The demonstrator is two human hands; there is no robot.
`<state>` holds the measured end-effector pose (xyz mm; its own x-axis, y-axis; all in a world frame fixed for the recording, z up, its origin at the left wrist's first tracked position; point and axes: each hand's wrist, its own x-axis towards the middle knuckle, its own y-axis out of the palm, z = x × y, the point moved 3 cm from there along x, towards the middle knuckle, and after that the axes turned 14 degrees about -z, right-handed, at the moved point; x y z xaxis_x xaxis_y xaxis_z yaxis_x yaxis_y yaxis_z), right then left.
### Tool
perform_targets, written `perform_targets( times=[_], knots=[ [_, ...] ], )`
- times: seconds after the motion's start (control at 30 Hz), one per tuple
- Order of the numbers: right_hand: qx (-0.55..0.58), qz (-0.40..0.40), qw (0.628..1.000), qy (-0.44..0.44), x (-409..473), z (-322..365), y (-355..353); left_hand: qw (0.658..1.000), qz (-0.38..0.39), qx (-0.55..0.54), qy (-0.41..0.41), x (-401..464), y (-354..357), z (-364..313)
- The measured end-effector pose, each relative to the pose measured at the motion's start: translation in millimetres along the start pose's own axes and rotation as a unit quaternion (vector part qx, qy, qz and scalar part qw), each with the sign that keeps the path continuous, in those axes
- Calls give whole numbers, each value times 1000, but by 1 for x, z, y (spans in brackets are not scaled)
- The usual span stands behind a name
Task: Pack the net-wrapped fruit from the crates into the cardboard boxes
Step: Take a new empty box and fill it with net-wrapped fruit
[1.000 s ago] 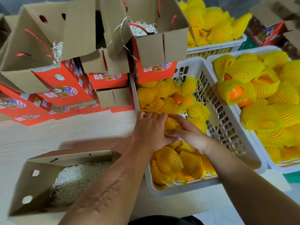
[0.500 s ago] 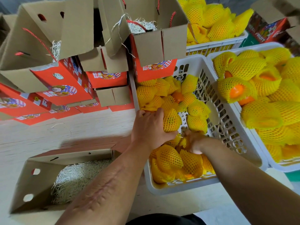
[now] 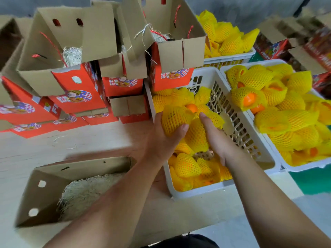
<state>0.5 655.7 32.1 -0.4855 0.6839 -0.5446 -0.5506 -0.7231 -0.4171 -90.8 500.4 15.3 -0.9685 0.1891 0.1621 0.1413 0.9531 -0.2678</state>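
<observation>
Net-wrapped fruit gripped in left hand above crate; right hand loose, empty

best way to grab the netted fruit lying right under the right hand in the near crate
Take that netted fruit round its wide middle, coming straight down from above. Its upper side is bare of other fruit, while neighbours crowd its sides and the right hand hovers open over it. The loose net ends would likely slip.
</observation>
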Motion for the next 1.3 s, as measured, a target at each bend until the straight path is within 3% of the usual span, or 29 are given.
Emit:
perform_targets(
  times=[0.1,0.17,0.27,0.3,0.37,0.43,0.47,0.57,0.67,0.83,0.93,1.03,1.13,1.3],
  knots=[
    [123,15,990,-70,-49,15,31,986,-78,-145,-24,-28,-38,-8],
    [244,109,962,-59,-70,12,66,972,-115,-185,-87,-34,-81,-5],
    [335,286,897,-49,-112,6,123,974,-101,-100,-178,-29,-165,10],
    [323,309,893,-57,-123,2,140,974,-86,-72,-197,-28,-191,18],
    [263,271,922,-83,-138,-8,178,958,-55,-139,-244,-33,-233,30],
    [183,164,963,-114,-148,-17,211,889,-48,-301,-341,-45,-259,46],
    [154,120,973,-124,-154,-21,224,864,-52,-323,-383,-51,-267,57],
    [92,124,983,-101,-168,-34,255,853,-80,-191,-480,-67,-279,100],
    [-15,152,987,-44,-164,-42,278,815,-48,-113,-566,-61,-279,130],
    [-129,121,983,-53,-149,-36,326,812,-24,-23,-583,-38,-282,167],
    [-312,79,937,-134,-135,-41,351,819,-21,2,-573,-30,-286,171],
    [-384,69,912,-126,-133,-49,357,846,-29,63,-529,-29,-286,169],
    [-367,81,914,-156,-139,-45,354,895,-55,58,-438,-36,-286,159],
    [-116,17,952,-284,-165,-17,318,966,-44,-47,-252,-39,-265,113]
  ],
)
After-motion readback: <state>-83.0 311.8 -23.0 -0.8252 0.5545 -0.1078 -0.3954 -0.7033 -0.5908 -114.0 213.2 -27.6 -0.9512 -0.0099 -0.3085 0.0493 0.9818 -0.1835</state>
